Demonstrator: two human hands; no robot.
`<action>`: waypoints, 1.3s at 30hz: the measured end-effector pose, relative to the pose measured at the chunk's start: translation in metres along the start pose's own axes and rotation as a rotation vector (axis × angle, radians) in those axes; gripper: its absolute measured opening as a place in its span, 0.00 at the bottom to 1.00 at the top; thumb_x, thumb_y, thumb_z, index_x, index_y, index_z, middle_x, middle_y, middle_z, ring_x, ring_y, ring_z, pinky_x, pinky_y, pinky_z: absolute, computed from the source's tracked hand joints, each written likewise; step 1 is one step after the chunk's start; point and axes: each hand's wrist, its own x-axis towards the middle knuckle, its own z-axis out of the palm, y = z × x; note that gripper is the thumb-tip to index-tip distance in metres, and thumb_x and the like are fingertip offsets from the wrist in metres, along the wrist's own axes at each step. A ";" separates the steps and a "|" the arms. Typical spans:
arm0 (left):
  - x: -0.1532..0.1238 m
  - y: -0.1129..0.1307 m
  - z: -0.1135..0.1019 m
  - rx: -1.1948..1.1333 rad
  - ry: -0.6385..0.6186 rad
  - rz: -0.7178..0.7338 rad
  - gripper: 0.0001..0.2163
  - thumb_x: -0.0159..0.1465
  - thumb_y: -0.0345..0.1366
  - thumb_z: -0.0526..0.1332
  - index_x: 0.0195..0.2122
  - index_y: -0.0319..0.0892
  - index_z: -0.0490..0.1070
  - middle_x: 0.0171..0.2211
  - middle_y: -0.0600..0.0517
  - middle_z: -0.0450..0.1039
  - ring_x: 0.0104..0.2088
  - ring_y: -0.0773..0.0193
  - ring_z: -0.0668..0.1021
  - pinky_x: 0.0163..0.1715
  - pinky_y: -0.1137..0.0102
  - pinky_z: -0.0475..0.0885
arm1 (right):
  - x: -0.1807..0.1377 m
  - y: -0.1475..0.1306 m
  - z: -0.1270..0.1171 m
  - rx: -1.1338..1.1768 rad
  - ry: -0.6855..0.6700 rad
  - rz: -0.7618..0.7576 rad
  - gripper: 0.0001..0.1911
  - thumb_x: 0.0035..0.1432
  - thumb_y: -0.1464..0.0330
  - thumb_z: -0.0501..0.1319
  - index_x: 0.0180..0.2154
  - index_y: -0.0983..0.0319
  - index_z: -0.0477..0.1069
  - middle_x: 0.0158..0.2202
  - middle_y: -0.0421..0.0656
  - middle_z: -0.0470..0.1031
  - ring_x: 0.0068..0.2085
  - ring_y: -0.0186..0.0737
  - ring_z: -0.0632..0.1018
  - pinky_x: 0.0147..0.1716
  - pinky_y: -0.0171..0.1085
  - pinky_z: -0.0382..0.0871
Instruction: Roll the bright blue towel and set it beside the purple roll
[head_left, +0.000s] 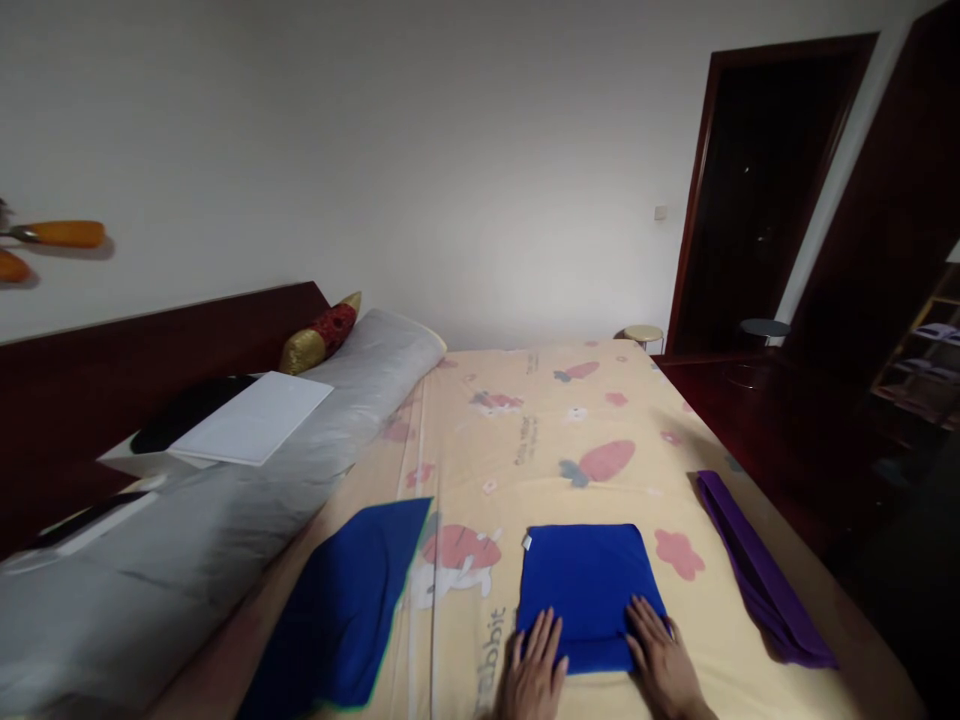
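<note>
— Pressing down on what?
— We lay our left hand (535,668) and right hand (661,662) flat, fingers spread, on the near edge of the folded blue cloth (583,585). It sits on the bed (525,440), between a dark blue cloth (346,600) and a purple cloth (757,575).

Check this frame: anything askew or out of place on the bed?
Nothing damaged or spilled. The folded blue cloth lies square under the left hand and right hand. The second blue cloth lies slanted, and the purple cloth lies bunched near the bed's edge.
</note>
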 end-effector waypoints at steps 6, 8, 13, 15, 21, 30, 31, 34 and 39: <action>-0.021 -0.033 0.003 0.243 0.276 -0.063 0.29 0.62 0.46 0.49 0.63 0.60 0.40 0.60 0.68 0.70 0.56 0.75 0.78 0.47 0.68 0.81 | -0.017 0.035 -0.022 0.020 0.024 0.138 0.33 0.58 0.47 0.38 0.60 0.49 0.56 0.70 0.41 0.56 0.71 0.43 0.58 0.70 0.58 0.55; -0.026 -0.031 0.008 0.368 0.404 0.113 0.27 0.61 0.42 0.51 0.62 0.55 0.50 0.55 0.73 0.76 0.51 0.81 0.81 0.41 0.75 0.80 | -0.024 0.030 -0.017 0.035 -0.032 0.093 0.32 0.58 0.48 0.37 0.59 0.47 0.58 0.70 0.40 0.58 0.70 0.40 0.60 0.70 0.57 0.54; -0.037 -0.028 0.036 0.358 0.402 0.298 0.29 0.56 0.34 0.50 0.61 0.54 0.56 0.47 0.75 0.83 0.44 0.81 0.83 0.41 0.78 0.79 | -0.031 0.014 -0.001 0.015 -0.248 0.088 0.31 0.54 0.56 0.53 0.60 0.52 0.59 0.67 0.41 0.65 0.68 0.45 0.64 0.69 0.51 0.58; -0.039 -0.030 0.047 0.310 0.351 0.299 0.31 0.54 0.32 0.52 0.62 0.53 0.54 0.50 0.74 0.82 0.46 0.79 0.82 0.44 0.78 0.79 | -0.030 0.010 0.001 0.015 -0.225 0.107 0.30 0.54 0.58 0.51 0.60 0.51 0.59 0.67 0.40 0.66 0.68 0.45 0.66 0.68 0.51 0.60; -0.016 -0.010 0.038 -0.148 -0.088 -0.171 0.21 0.59 0.37 0.51 0.53 0.64 0.66 0.55 0.69 0.80 0.57 0.68 0.79 0.60 0.63 0.78 | -0.014 -0.001 -0.003 -0.027 -0.026 0.077 0.23 0.56 0.59 0.49 0.52 0.49 0.67 0.58 0.41 0.76 0.60 0.45 0.73 0.64 0.52 0.60; 0.026 0.018 -0.014 -0.497 -0.402 -0.487 0.24 0.59 0.37 0.48 0.57 0.45 0.65 0.65 0.45 0.69 0.69 0.54 0.66 0.76 0.51 0.54 | 0.005 -0.021 -0.002 -0.100 0.078 0.022 0.23 0.49 0.74 0.48 0.44 0.58 0.74 0.48 0.49 0.82 0.51 0.48 0.77 0.58 0.52 0.62; 0.027 0.023 -0.014 -0.514 -0.395 -0.469 0.24 0.60 0.40 0.48 0.58 0.47 0.64 0.66 0.47 0.67 0.70 0.54 0.64 0.76 0.52 0.54 | 0.004 -0.028 0.002 -0.090 0.068 -0.004 0.23 0.50 0.72 0.49 0.46 0.57 0.72 0.50 0.48 0.81 0.52 0.47 0.77 0.58 0.51 0.62; 0.026 0.041 -0.016 -0.588 -0.396 -0.390 0.25 0.60 0.45 0.48 0.60 0.55 0.59 0.69 0.55 0.64 0.71 0.59 0.63 0.76 0.57 0.58 | 0.003 -0.049 0.016 -0.041 -0.002 -0.119 0.24 0.55 0.63 0.51 0.54 0.49 0.66 0.57 0.39 0.77 0.57 0.39 0.75 0.61 0.44 0.63; 0.016 0.030 -0.017 -0.596 -0.407 -0.218 0.25 0.62 0.51 0.40 0.62 0.67 0.44 0.71 0.66 0.56 0.72 0.65 0.60 0.75 0.52 0.59 | 0.002 -0.043 0.017 -0.006 -0.051 -0.147 0.28 0.59 0.52 0.44 0.60 0.45 0.56 0.66 0.37 0.66 0.66 0.39 0.68 0.65 0.47 0.63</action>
